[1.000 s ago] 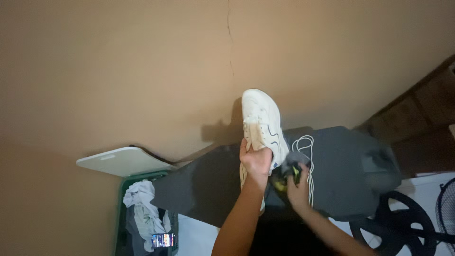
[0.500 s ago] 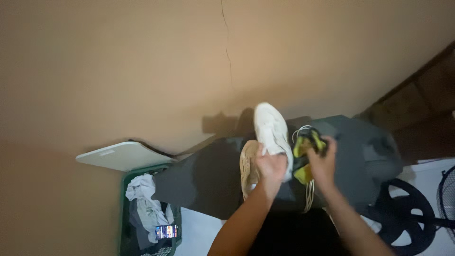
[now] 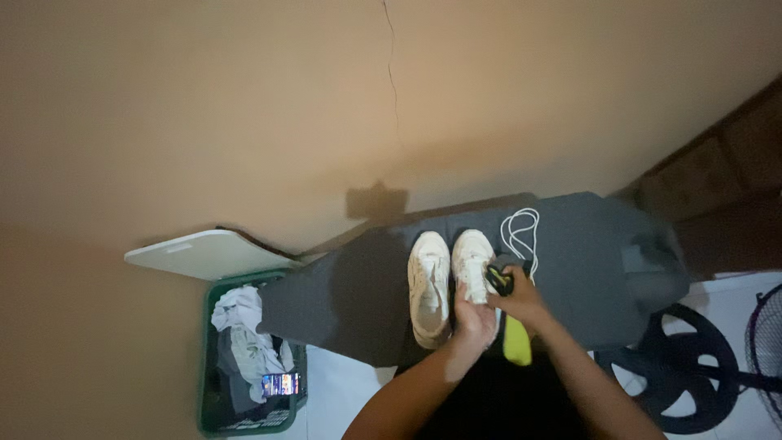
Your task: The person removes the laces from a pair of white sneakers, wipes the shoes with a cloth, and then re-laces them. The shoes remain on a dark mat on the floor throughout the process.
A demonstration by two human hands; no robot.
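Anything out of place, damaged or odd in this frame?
A thin crack runs down the tan wall. The white laces lie loose on the dark board, out of the white sneakers. A phone rests among clothes in the green basket.

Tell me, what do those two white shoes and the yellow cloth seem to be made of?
The white shoes look like matte leather or synthetic with stitched panels; dim light leaves it open. The yellow cloth in the right hand hangs limp and soft, probably microfibre or similar fabric.
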